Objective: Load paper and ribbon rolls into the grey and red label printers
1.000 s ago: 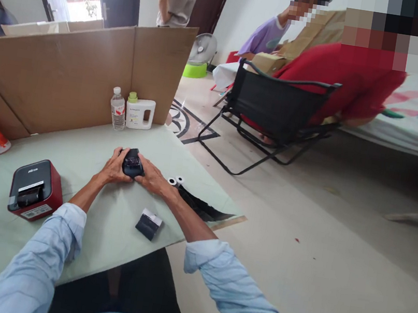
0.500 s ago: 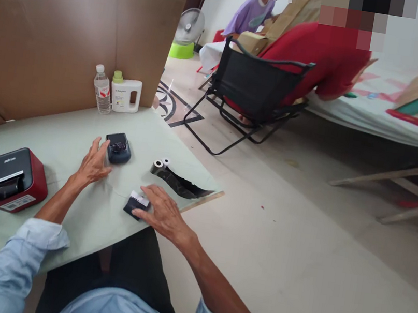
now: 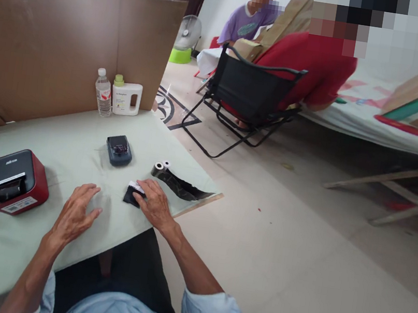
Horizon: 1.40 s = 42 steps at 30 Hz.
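Observation:
My right hand (image 3: pixel 153 205) has its thumb and fingers closed on the right side of a small flat black-and-white piece (image 3: pixel 131 195), which lies at the table surface; its exact kind is unclear. My left hand (image 3: pixel 75 215) is empty, with fingers spread, above the table's near part. Beyond it lies a compact dark-blue device (image 3: pixel 119 150) with a black top, like a portable label printer. Past my right hand are two small rolls, a dark one (image 3: pixel 158 169) and a white one (image 3: pixel 166 165), beside a long unrolled black strip (image 3: pixel 181 186).
A red-and-black label printer (image 3: pixel 18 182) stands on the pale table at left. A water bottle (image 3: pixel 103 93) and a white jug (image 3: pixel 126 98) stand before a cardboard panel (image 3: pixel 142 47). Beyond the table's right edge, a person in red occupies a black folding chair (image 3: pixel 253 87).
My left hand has drawn back from the dark-blue device toward me. My right hand has closed on the black-and-white piece and shifted with it slightly forward and left.

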Motion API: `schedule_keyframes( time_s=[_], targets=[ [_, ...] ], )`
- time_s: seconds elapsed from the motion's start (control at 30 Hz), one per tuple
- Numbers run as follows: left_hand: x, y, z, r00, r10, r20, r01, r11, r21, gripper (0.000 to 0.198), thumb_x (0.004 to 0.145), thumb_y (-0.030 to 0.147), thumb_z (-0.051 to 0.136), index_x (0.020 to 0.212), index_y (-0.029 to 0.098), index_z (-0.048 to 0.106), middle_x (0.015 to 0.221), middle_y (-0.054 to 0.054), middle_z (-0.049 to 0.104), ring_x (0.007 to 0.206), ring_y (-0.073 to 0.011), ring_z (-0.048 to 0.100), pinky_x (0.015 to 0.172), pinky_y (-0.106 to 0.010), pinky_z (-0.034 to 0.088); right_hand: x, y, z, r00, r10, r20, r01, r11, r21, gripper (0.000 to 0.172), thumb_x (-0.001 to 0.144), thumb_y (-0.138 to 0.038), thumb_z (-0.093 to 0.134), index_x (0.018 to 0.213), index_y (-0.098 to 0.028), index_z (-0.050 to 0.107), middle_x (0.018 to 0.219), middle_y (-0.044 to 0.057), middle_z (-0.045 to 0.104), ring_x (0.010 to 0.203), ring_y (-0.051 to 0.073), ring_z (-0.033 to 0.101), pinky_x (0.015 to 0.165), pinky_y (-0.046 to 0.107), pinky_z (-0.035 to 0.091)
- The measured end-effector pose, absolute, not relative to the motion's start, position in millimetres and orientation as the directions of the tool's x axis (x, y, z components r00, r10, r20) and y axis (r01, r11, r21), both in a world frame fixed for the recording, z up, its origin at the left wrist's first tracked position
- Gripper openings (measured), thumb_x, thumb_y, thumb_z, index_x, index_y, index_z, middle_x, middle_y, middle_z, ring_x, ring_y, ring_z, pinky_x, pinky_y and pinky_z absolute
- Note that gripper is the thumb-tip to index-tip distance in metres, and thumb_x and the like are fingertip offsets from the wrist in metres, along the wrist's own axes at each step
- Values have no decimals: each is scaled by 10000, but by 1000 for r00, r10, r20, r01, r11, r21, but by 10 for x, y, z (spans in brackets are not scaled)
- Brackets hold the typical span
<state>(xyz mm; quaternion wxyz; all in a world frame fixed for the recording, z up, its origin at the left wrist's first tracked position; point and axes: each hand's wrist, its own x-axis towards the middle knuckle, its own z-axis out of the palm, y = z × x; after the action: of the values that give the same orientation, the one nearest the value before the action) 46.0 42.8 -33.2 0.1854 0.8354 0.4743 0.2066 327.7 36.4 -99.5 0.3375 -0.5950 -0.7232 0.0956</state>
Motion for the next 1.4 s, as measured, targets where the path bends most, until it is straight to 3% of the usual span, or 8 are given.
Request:
schedule_keyframes(
  time_s=[0.43,0.67,0.77,0.9,1.03,1.17,1.27,1.4],
  targets=[
    [434,151,-841,369,845,387,699,-527,484,367,923,224,653,1288,230,691,1307,-120,717,1244,-331,651,1076,-549,565,3191,492,-1140,-14,878,478,800,296,-521,193,983,-247,656,1144,-205,753,1034,116,724,972,291,652,894,446,561],
    [399,-182,-488,345,817,462,683,-556,473,420,905,110,649,1315,202,666,1280,-134,715,1204,-280,676,1024,-446,615,3117,445,-1255,-37,821,570,800,366,-475,313,1037,-412,595,1208,-191,737,1076,148,736,1025,323,661,931,499,556],
    [233,-361,-188,215,757,617,748,-534,394,441,938,114,658,1365,220,633,1263,-131,687,1169,-252,685,1000,-408,616,3047,433,-1165,-21,750,661,797,412,-442,337,1047,-424,592,1221,-171,729,1111,167,728,1034,329,658,941,527,557],
    [-300,-434,70,-121,607,785,903,-260,341,605,866,213,802,1434,227,596,1325,-148,625,1258,-313,636,1059,-509,576,2700,435,-868,-56,706,706,689,539,-485,331,1040,-371,615,1300,-187,707,1176,166,732,1110,331,671,997,550,566],
    [-978,-164,25,-454,783,426,676,-8,737,1079,659,443,941,1576,189,430,1581,-233,476,1432,-417,540,1061,-562,582,2046,578,-690,-282,800,529,467,596,-653,564,1022,-428,642,1538,-220,548,1493,162,629,1407,336,580,1186,565,491],
    [-1300,176,-60,-384,922,54,422,124,898,1122,528,428,990,1504,160,504,1480,-206,625,1387,-424,601,1155,-600,507,1334,856,-617,-573,788,226,337,477,-812,920,911,-483,787,1667,-200,348,1704,180,406,1587,377,379,1290,568,367],
    [-1280,285,-48,-286,957,42,384,75,920,1011,523,438,996,1402,153,585,1268,-148,756,1218,-395,713,1112,-607,545,982,1010,-542,-682,699,215,225,480,-848,1037,862,-418,850,1689,-215,258,1700,173,414,1576,377,397,1271,550,384],
    [-1113,267,-30,-255,960,114,401,-2,916,954,556,460,988,1365,136,599,1229,-155,764,1202,-399,720,1103,-612,548,909,962,-482,-608,743,278,163,460,-873,990,873,-375,836,1671,-217,270,1598,166,539,1458,359,544,1192,526,470]
  ],
)
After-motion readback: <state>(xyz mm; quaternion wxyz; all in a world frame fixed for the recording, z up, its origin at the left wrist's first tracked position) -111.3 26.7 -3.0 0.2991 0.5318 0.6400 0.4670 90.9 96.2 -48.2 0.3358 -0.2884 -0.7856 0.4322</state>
